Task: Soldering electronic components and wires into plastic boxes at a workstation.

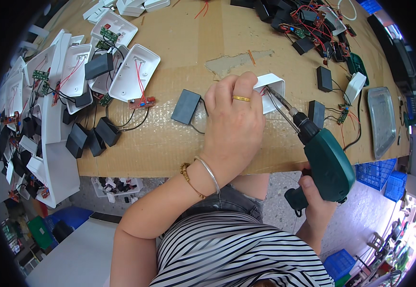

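My left hand [234, 119] is closed around a white plastic housing [278, 85], which lies tilted on the cardboard with its hollow side toward the right. My right hand [317, 203] grips the handle of a green soldering gun [330, 160]. The gun's thin metal tip and curved feed tube reach into the housing, close to red wires; whether the tip touches them I cannot tell. A black box [186, 106] lies left of my left hand, its wires running under the hand. What my left fingertips pinch is hidden.
White housings [134, 74] with circuit boards and black boxes [107, 131] pile up at the left. Tangled red wires and black parts [313, 28] fill the far right. Nearer stand two black boxes [316, 114], a white piece [356, 87] and a metal tray [381, 122].
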`<control>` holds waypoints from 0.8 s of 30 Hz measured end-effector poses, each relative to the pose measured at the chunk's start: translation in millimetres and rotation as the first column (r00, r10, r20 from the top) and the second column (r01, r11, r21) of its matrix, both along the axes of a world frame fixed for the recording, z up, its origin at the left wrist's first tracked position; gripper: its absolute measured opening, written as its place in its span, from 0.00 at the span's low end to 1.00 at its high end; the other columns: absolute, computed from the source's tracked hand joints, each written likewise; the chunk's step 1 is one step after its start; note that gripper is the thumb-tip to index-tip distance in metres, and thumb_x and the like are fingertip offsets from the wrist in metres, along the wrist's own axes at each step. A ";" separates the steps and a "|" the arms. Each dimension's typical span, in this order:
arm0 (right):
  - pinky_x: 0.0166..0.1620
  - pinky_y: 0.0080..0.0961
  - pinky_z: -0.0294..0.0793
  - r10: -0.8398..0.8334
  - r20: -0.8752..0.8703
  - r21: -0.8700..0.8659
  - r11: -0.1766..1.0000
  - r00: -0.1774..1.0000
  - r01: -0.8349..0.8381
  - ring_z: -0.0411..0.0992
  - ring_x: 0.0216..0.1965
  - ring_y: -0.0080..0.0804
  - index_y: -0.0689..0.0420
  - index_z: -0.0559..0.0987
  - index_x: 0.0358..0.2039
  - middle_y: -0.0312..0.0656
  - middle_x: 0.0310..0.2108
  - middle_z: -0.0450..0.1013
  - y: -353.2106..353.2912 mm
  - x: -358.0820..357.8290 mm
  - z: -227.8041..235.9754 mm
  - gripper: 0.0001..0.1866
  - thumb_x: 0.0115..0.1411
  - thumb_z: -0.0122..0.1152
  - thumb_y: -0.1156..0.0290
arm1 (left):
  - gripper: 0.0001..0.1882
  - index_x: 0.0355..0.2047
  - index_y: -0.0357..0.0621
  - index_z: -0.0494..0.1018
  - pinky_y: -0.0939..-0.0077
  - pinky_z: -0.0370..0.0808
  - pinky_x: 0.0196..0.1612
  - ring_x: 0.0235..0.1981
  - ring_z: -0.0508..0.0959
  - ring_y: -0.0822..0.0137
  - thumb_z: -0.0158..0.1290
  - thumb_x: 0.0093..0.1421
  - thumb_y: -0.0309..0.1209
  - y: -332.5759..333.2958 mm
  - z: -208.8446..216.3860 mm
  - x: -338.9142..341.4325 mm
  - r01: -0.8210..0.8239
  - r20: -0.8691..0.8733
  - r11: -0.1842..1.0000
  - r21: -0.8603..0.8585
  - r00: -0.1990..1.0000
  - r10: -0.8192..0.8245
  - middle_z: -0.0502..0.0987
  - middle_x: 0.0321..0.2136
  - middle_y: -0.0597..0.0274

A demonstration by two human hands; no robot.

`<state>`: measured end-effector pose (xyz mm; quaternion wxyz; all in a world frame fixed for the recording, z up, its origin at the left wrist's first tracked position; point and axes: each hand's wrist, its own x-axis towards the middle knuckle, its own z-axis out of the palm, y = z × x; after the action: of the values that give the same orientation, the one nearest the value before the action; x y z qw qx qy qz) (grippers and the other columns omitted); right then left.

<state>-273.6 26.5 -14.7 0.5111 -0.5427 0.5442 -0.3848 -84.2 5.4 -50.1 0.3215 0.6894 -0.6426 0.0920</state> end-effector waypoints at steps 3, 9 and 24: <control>0.33 0.18 0.68 -0.032 0.002 -0.015 0.999 0.999 0.032 0.69 0.29 0.22 0.62 0.72 0.41 0.39 0.30 0.72 0.6 1.6 0.1 0.19 0.47 0.63 0.73 | 0.09 0.28 0.29 0.69 0.60 0.59 0.47 0.42 0.63 0.56 0.48 0.47 0.25 1.0 -0.4 0.6 -0.002 0.005 1.000 0.005 1.000 0.002 0.62 0.41 0.54; 0.34 0.18 0.68 0.037 -0.026 0.002 0.999 0.999 -0.037 0.69 0.30 0.22 0.63 0.71 0.43 0.40 0.32 0.73 -0.6 -4.6 -2.7 0.21 0.47 0.63 0.73 | 0.10 0.28 0.29 0.69 0.59 0.59 0.47 0.43 0.63 0.55 0.48 0.47 0.25 0.6 0.1 -0.1 0.009 -0.005 1.000 0.006 1.000 -0.009 0.62 0.41 0.54; 0.29 0.17 0.68 -0.039 0.106 -0.118 0.992 0.994 0.052 0.69 0.27 0.24 0.65 0.70 0.45 0.48 0.36 0.72 7.1 -13.0 -9.1 0.29 0.43 0.67 0.66 | 0.10 0.28 0.29 0.69 0.58 0.59 0.47 0.43 0.63 0.55 0.48 0.45 0.25 0.4 -1.4 0.0 0.002 -0.001 1.000 -0.011 1.000 -0.002 0.63 0.41 0.53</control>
<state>-286.6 33.6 -23.8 0.4960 -0.5394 0.5050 -0.4561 -84.2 5.7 -51.5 0.3257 0.6870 -0.6426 0.0949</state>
